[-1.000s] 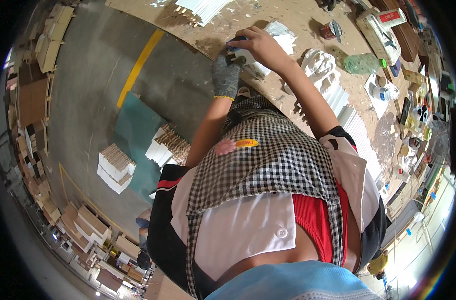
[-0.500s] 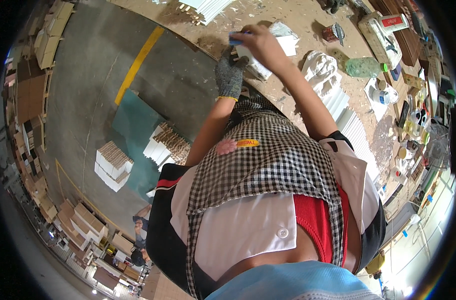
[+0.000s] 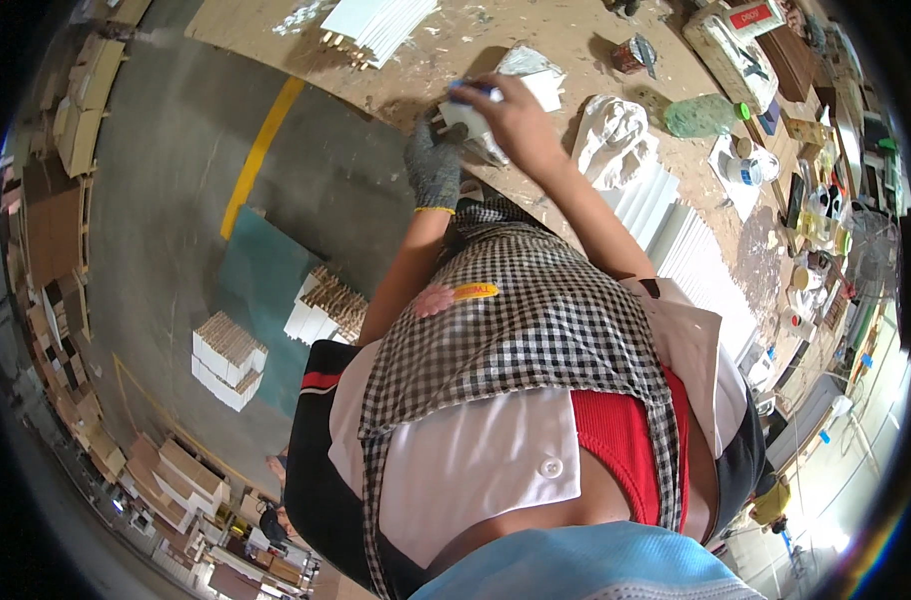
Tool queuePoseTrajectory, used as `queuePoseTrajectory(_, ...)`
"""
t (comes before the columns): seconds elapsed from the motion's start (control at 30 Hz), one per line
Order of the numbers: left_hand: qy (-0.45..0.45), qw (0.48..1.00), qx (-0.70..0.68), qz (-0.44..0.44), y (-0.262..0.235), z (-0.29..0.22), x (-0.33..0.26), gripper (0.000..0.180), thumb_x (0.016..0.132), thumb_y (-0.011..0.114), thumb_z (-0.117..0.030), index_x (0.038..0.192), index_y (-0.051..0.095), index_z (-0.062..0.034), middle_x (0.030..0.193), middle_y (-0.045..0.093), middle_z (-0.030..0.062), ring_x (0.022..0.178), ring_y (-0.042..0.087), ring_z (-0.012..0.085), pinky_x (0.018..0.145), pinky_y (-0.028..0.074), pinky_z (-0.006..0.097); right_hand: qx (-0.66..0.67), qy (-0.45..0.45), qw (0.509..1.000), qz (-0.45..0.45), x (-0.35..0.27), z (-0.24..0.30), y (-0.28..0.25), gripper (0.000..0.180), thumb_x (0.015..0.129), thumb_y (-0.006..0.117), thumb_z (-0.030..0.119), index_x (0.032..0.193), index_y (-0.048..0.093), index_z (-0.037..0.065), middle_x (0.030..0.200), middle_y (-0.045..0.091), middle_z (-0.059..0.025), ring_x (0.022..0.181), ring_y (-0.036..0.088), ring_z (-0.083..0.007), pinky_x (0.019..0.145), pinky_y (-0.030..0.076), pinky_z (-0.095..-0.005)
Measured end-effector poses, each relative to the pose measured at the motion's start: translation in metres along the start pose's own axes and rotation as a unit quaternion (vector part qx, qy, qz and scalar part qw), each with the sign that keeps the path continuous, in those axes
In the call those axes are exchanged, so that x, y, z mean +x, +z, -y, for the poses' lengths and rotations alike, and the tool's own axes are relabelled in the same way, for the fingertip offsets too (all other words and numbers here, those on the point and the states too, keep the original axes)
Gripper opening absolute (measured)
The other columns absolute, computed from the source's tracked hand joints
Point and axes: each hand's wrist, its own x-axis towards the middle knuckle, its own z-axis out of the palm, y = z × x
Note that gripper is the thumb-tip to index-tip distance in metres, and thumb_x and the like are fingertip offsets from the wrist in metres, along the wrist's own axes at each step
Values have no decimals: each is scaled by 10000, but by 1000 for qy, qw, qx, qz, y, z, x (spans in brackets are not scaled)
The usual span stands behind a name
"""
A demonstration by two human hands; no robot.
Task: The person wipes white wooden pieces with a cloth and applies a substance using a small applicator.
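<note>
My left hand (image 3: 433,168), in a grey knitted glove with a yellow cuff edge, is closed on one end of white-painted wooden strips (image 3: 466,117) at the bench edge. Pale bare wood ends show beside its fingers. My bare right hand (image 3: 517,118) pinches a small blue object (image 3: 464,92) just over the white surface. The fingers partly cover this object, so its kind is unclear. Right behind the hands lies a clear plastic bag with a white piece (image 3: 544,85) on the bench.
The paint-stained workbench (image 3: 476,35) carries stacked white strips (image 3: 381,28), a crumpled white cloth (image 3: 613,140), a dark red tin (image 3: 633,55) and a green plastic bottle (image 3: 701,117). More white strips (image 3: 701,255) lie at right. White stacks (image 3: 228,360) stand on the floor at left.
The whole view has shifted slightly. My right hand, with the blue object, has come a little nearer to me over the white strips. The left hand keeps its hold.
</note>
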Motion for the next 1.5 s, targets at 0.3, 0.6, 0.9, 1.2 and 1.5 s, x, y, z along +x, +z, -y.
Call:
queuePoseTrajectory(0.3,-33,995,-90,-9,-4,12,-5,430,838,739,-56,1235,599,34,1091,688,112,960,647,177,849,534,326,-122,145,979,-71,-22,-91,-33,326,881,660,105,1194,722,172,1097,659,-139,989,616,-319,853,531,-421)
queuePoseTrajectory(0.6,18,998,-63,-1,-7,15,-2,403,824,738,-77,1198,618,10,1056,703,119,929,658,181,829,536,332,-46,46,998,-23,-16,-4,12,394,860,719,156,1252,688,180,1118,634,-104,971,613,-292,834,540,-386)
queuePoseTrajectory(0.9,6,999,-48,-7,-7,2,-6,433,833,730,-70,1236,596,15,1092,699,124,955,654,193,841,535,345,-59,50,997,0,-10,5,10,385,879,659,137,1265,666,147,1089,609,-114,967,580,-278,856,522,-371)
queuePoseTrajectory(1.2,-22,995,-96,-15,-6,-3,-11,443,836,736,-68,1237,590,51,1084,698,131,944,658,185,835,542,324,-175,153,970,-69,-25,-94,-25,322,850,684,116,1158,743,189,1058,653,-130,966,609,-318,809,530,-395)
queuePoseTrajectory(1.5,-21,985,-168,-9,-2,13,-4,672,839,723,13,1427,401,60,1236,633,157,1045,628,207,896,532,323,76,-54,993,77,22,-24,-13,393,877,617,56,1231,703,201,1193,656,-102,1071,636,-294,916,540,-385)
